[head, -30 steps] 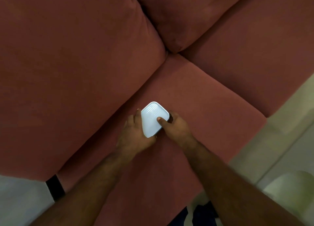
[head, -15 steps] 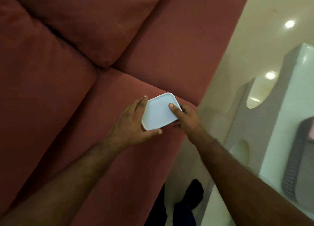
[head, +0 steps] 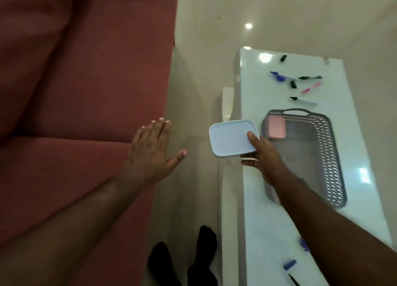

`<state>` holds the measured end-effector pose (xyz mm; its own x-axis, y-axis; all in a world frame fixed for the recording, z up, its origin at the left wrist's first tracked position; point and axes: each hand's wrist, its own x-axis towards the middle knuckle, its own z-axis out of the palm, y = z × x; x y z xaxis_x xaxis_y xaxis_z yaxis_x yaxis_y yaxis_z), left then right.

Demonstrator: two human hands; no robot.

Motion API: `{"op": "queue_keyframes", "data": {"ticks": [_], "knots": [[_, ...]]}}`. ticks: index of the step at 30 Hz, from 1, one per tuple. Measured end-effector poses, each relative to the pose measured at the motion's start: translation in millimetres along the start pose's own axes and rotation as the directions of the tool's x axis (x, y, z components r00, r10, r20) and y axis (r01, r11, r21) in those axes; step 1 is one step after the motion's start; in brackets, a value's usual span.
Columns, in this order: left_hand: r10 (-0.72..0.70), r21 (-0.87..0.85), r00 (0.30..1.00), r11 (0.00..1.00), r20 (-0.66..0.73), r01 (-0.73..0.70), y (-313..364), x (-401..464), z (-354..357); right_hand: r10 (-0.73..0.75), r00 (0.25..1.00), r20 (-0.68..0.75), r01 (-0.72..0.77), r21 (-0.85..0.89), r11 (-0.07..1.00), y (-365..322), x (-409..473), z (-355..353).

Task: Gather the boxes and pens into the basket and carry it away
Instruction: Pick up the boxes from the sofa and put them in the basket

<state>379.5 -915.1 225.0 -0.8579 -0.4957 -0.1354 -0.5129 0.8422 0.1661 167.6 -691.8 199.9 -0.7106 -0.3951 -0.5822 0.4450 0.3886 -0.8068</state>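
My right hand (head: 263, 156) grips a pale blue box (head: 231, 138) in the air, just left of the white table's near edge. A grey lattice basket (head: 326, 156) sits on the table with a pink box (head: 276, 127) in its far left corner. Beyond the basket lie several pens: a blue one (head: 279, 76), a black one (head: 310, 77), a pink one (head: 311, 87) and a grey one (head: 304, 101). More pen pieces (head: 290, 264) rest at the table's near end. My left hand (head: 150, 154) hovers open over the sofa's edge, fingers spread.
A red sofa (head: 86, 92) fills the left side. A white glossy table (head: 268, 232) stands on the right, with a strip of pale floor (head: 193, 92) between them. My feet in black socks (head: 184, 262) stand on that strip.
The view has swung right from the sofa to the table. My left hand has let go of the pale blue box; my right hand has carried it towards the basket.
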Motion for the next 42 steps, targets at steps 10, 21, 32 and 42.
{"op": "queue_keyframes", "data": {"ticks": [10,21,32,42], "knots": [[0.253,0.059,0.965,0.965,0.069,-0.257,96,45,10,-0.017,0.979,-0.201,0.034,0.082,0.996,-9,9,-143],[0.308,0.056,0.942,0.947,0.133,-0.318,144,57,26,0.094,0.974,-0.206,-0.111,-0.074,0.991,28,50,-179],[0.288,0.052,0.938,0.952,0.19,-0.303,159,62,43,0.045,0.966,-0.254,-0.078,-0.122,0.989,55,94,-165],[0.285,0.057,0.934,0.951,0.215,-0.304,174,67,51,0.001,0.952,-0.305,-0.05,-0.151,0.987,59,98,-172]]}}
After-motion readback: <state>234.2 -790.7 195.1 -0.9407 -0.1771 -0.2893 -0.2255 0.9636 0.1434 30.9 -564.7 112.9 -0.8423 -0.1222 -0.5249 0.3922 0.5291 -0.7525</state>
